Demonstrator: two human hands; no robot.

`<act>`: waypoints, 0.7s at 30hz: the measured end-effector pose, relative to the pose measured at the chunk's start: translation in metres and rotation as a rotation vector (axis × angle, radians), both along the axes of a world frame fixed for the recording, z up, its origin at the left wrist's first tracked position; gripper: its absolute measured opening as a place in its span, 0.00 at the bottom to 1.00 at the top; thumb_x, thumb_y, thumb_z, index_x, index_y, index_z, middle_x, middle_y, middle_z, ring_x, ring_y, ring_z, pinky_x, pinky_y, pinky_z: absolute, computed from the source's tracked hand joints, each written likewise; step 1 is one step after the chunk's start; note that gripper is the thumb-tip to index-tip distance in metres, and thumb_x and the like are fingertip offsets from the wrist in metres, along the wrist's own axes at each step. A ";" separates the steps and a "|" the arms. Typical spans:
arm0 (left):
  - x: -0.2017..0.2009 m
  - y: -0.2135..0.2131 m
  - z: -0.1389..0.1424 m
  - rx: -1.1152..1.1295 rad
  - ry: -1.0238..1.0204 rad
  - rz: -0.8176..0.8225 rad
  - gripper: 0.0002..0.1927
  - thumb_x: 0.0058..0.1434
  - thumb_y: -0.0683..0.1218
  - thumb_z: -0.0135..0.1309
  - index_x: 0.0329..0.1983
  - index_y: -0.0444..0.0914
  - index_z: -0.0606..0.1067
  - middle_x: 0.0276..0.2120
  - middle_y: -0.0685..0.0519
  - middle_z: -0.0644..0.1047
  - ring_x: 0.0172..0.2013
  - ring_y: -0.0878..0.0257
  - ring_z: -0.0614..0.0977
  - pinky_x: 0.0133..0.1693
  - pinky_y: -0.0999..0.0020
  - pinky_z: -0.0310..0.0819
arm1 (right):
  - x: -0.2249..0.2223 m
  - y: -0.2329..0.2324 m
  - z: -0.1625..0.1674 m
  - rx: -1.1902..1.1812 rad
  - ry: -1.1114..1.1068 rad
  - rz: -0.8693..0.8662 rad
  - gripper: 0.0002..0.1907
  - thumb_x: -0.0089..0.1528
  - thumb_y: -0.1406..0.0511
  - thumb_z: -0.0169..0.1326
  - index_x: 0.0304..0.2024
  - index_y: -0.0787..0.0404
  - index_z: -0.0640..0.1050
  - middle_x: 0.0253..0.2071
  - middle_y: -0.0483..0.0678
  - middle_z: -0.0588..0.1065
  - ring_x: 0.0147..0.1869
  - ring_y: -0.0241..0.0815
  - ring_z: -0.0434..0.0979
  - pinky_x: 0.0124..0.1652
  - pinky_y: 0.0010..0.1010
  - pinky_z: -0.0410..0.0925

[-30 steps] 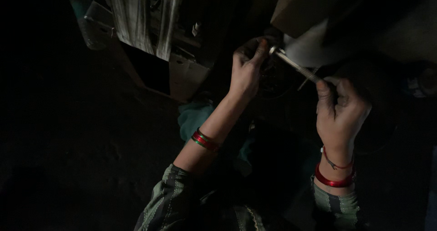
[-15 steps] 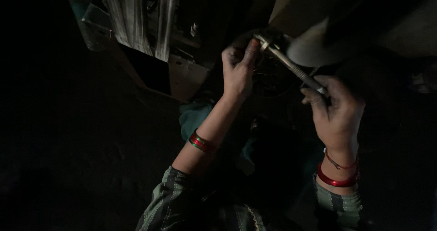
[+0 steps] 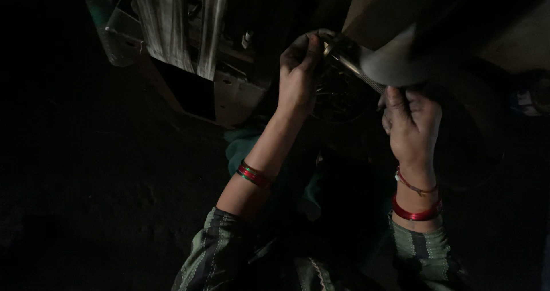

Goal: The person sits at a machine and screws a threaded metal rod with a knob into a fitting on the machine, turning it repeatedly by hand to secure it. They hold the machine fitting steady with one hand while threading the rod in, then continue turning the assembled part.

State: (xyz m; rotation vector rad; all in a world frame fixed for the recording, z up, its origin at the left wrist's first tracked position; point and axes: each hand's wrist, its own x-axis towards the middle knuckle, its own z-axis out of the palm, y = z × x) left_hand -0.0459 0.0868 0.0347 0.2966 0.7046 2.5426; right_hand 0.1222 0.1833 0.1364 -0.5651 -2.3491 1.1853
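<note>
Metal rod [image 3: 358, 67]: upper centre of frame, slanting between both hands.
Left hand [image 3: 298, 76]: fingers pinch its upper end.
Right hand [image 3: 411, 125]: closed around its lower end.
Bangles [image 3: 417, 213]: red, lower right.

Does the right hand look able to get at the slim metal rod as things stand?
Probably yes: the right hand already sits at the lower end of the metal rod, though a dark rounded object overlaps that end. The left hand is at the upper end.

Both arms reach up — left hand [image 3: 298, 76] pinching, right hand [image 3: 411, 125] curled (2 bangled wrists).
</note>
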 end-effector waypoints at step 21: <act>0.014 -0.061 -0.004 -0.176 0.104 0.314 0.08 0.73 0.47 0.57 0.43 0.37 0.73 0.36 0.56 0.77 0.36 0.71 0.78 0.38 0.75 0.74 | 0.064 -0.020 -0.013 0.329 0.043 -0.230 0.15 0.73 0.63 0.61 0.56 0.65 0.76 0.36 0.49 0.78 0.31 0.34 0.76 0.33 0.23 0.71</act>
